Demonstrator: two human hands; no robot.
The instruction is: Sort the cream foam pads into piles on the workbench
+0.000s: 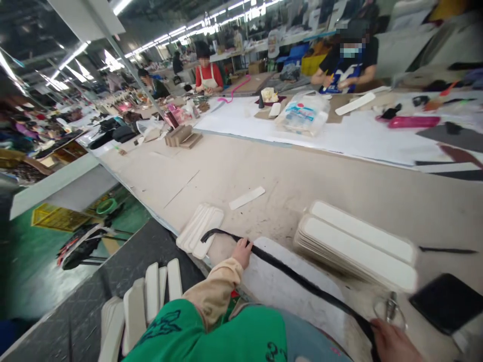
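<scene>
Black strap (pixel 302 284): left hand (pixel 242 251) pinches ten-o'clock end, right hand (pixel 392 344) grips four-o'clock end; best kept taut, flat on table (pixel 302 176).

Plenty of open room on the table (pixel 302 171) past the near edge, basically a wide bare stretch across the middle with only one loose white strip (pixel 246 197) lying in it. Closer in it gets tighter: the black strap (pixel 287 274) runs taut from the left hand (pixel 242 251) to the right hand (pixel 392 342) and cuts diagonally across the near edge, with a fanned pile of white pieces (pixel 199 230) just left of it and the tall stacks of white pieces (pixel 358 246) just right. Far right there's a dark flat pad (pixel 449 301) and scissors (pixel 390 309) crowding the corner, and the far side is blocked by a plastic bag (pixel 302 114) and other people working.
</scene>
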